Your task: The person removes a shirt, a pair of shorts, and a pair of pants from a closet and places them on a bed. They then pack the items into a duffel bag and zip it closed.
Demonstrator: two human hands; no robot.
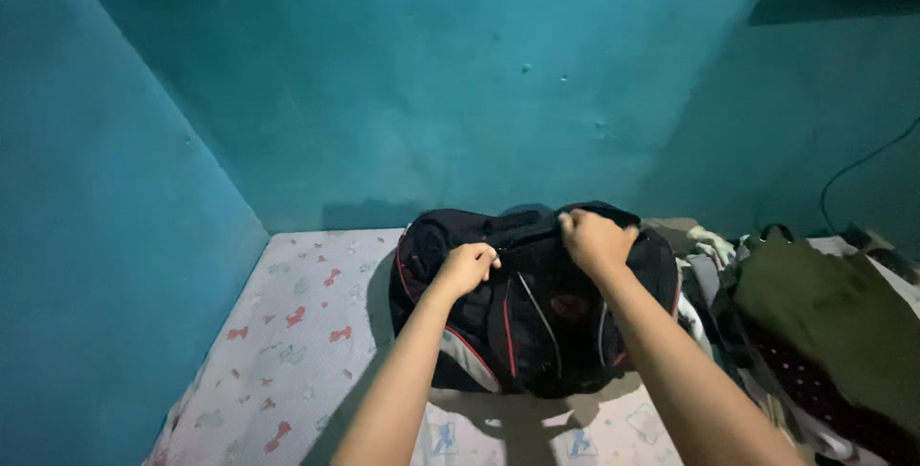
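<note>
Both hands are on the black bag (537, 313), which sits on the bed (297, 332) against the teal wall (431, 73). The left hand (467, 267) has its grip curled tight on the bag's top edge. The right hand (596, 241) has its grip clenched on the top fabric near the back. Piled clothes (824, 332) lie just right of the bag.

A black backpack (537, 313) with red piping and grey trim is laid on the patterned bedsheet (297, 332), near the bed's far edge. Its top is bunched upward.
</note>
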